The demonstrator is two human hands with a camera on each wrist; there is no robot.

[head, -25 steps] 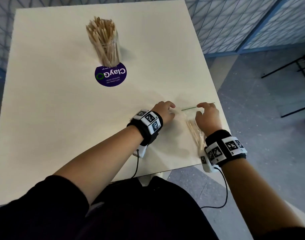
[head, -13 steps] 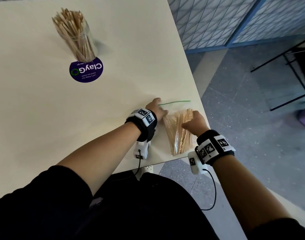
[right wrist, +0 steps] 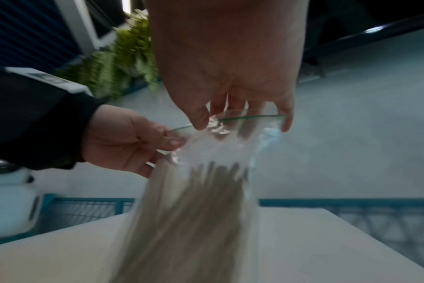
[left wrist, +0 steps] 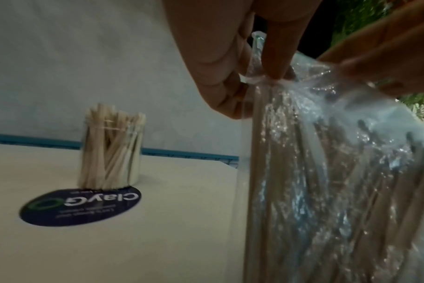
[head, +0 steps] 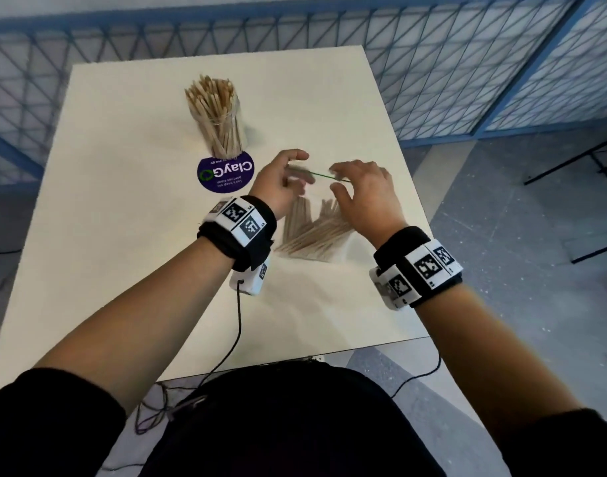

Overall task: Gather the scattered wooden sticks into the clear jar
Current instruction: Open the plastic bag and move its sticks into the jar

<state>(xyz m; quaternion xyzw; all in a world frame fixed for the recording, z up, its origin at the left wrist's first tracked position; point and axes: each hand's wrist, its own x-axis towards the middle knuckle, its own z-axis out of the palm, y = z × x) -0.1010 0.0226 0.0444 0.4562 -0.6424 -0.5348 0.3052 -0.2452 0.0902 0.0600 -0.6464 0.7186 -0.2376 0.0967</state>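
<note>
Above the near right part of the bench (head: 123, 270) we record both hands raised and holding one clear plastic bag (left wrist: 327, 172) of wooden sticks (head: 315, 232) by its top. We see the left hand (head: 278, 187) with fingers (left wrist: 220, 80) curled, pinching the bag's upper left corner, as the left wrist view shows plainly. We see the right hand (head: 367, 197) with thumb and fingers (right wrist: 199, 116) bent downward onto the bag's mouth, where a thin green seal strip (right wrist: 249, 117) runs between the two hands; the grip looks like a pinch on the film just below the strip. We note the bag hangs down from both hands, its lower end reaching toward the bench surface; whether it touches the bench we cannot tell, since the views are blurred there. The sticks inside lie roughly parallel and fan out toward the bottom. Near the far left part of the bench we note the clear jar (head: 221, 129), upright and already packed with sticks that stand above its rim. Just in front of the jar, touching its base in the head view, a round purple sticker (head: 226, 172) with white lettering lies flat on the bench. We note the jar stands well apart from the bag and the hands. Both wrists carry black bands with printed square markers (head: 243, 218).
</note>
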